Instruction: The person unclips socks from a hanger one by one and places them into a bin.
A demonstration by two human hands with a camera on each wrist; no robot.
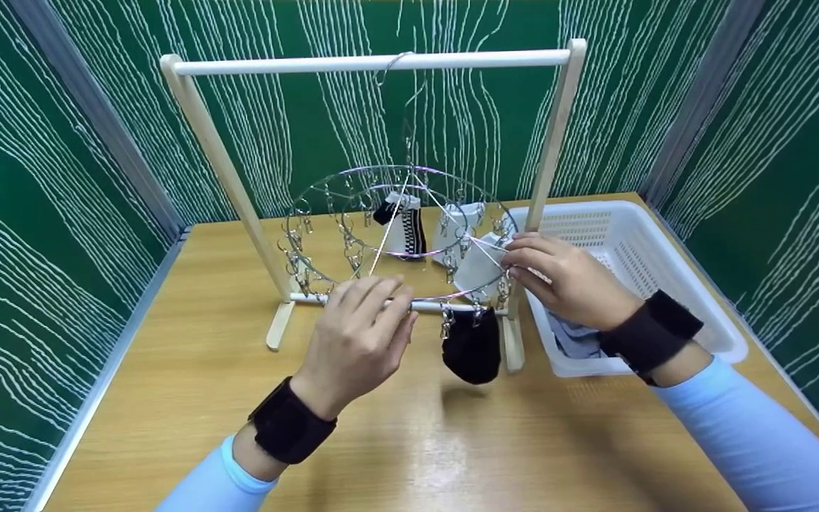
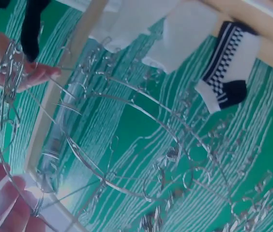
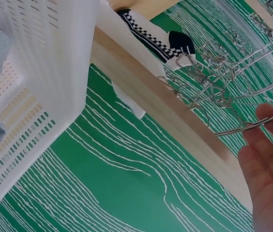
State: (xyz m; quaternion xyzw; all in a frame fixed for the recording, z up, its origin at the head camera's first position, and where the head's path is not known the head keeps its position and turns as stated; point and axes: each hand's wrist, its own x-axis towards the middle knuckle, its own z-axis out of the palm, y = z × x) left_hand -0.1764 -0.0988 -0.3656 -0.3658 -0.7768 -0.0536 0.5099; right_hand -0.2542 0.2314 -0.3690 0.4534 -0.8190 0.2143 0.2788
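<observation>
A round metal sock hanger with many small clips hangs by its hook from the white rod. My left hand grips its near rim with curled fingers. At the right side of the rim, my right hand holds the wire between fingers and thumb. A black sock is clipped at the near right edge, between the hands. A black-and-white checkered sock hangs at the back. Two white socks, one a pale sock near my right fingers, hang on the right side.
The wooden stand with its white rod is upright on the wooden table. A white plastic basket stands at the right, with grey cloth inside. Green walls with white lines surround the table.
</observation>
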